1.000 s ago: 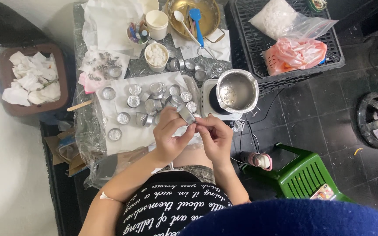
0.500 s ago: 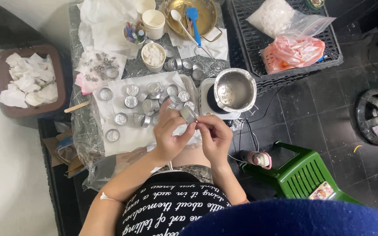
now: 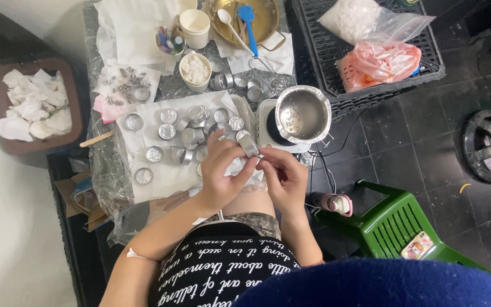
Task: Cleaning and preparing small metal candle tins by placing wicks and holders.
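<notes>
Tin cup, tilted, is pinched in the left hand just left of the steel pot. Right hand closes its fingertips at the cup's lower rim, apparently steadying it. More cups lie on paper farther left of the pot.

— What sort of place is this?

— A home craft corner, set low on a dark tiled floor.

— What shows it?

— A foil-covered table crowded with small metal cups, a steel pot on a little electric burner, a brass bowl, a black crate, a green plastic stool and a bin of used tissues.
</notes>
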